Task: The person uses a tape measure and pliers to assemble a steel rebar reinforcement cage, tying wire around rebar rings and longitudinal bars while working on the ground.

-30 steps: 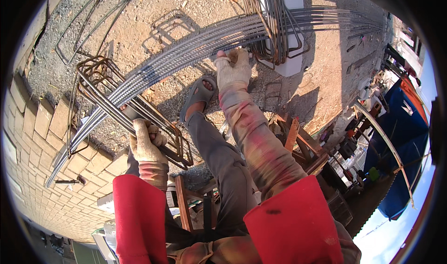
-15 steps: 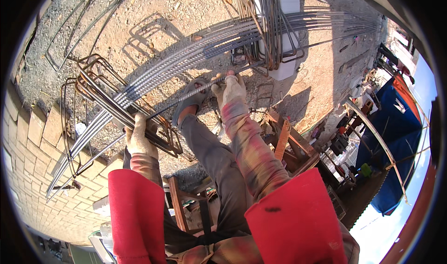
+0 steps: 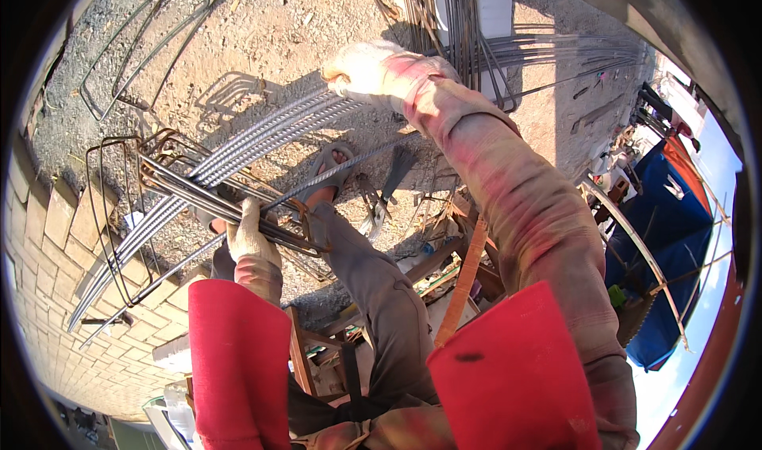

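My gloved left hand [image 3: 252,240] is closed around a stack of bent steel stirrups [image 3: 178,182] at left of center. A single ribbed rebar [image 3: 343,168] passes by that hand and through the stirrups. Beyond it, a bundle of long rebars [image 3: 266,128] runs in a curve from lower left to upper right, passing through the stirrups. My gloved right hand [image 3: 363,71] is at the far edge of this bundle, its fingers curled down. The palm hides whatever those fingers hold. More stirrups [image 3: 452,29] hang in a dense group over the bundle beyond my right arm.
Loose stirrups [image 3: 143,41] lie on the gravel at the far left. A paved brick surface [image 3: 71,291] borders the left side. Wooden pieces [image 3: 464,283] stand beside my leg. A dark flat-ended object [image 3: 397,172] lies near my sandaled foot [image 3: 329,172]. A blue tarp [image 3: 659,244] hangs at right.
My right hand has left the single rebar and moved up and left to the long bundle. My left hand stays on the stirrups, slightly lower and to the right.
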A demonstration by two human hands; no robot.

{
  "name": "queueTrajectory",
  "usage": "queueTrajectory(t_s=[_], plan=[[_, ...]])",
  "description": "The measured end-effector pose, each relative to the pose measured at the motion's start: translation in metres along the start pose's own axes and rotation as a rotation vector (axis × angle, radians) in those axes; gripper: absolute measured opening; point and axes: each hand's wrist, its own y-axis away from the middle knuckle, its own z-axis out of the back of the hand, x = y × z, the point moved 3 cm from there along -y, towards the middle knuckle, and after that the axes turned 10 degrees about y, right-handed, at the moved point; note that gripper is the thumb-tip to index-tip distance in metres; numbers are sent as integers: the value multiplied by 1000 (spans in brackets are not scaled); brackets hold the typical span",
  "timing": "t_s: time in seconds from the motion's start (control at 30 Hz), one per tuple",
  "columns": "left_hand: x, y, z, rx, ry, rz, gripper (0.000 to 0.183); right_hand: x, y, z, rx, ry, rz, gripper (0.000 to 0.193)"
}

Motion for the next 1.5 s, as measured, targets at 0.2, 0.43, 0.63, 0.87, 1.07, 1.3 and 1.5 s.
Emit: queueTrajectory(t_s=[0.2, 0.43, 0.63, 0.87, 1.07, 1.3, 1.5], plan=[[-1, 2, 5, -10, -68, -30, 15, 8, -7, 2, 180, 13, 53, 24], [-5, 10, 1, 10, -121, 2, 17, 9, 5, 6, 34, 5, 10, 31], [-4, 19, 6, -8, -67, -4, 14, 16, 5, -4, 72, -69, 38, 33], [-10, 58, -14, 12, -109, -57, 12, 2, 16, 1, -204, -46, 0, 26], [-3, 32, 4, -34, -116, -53, 20, -21, 37, 23, -797, -96, -319, 28], [0, 18, 1, 1, -123, -32, 28, -134, 174, -51, -266, 29, -1088, 42], [-2, 15, 6, -9, -88, 6, 30, -121, 207, -74, -297, -121, -1075, 38]])
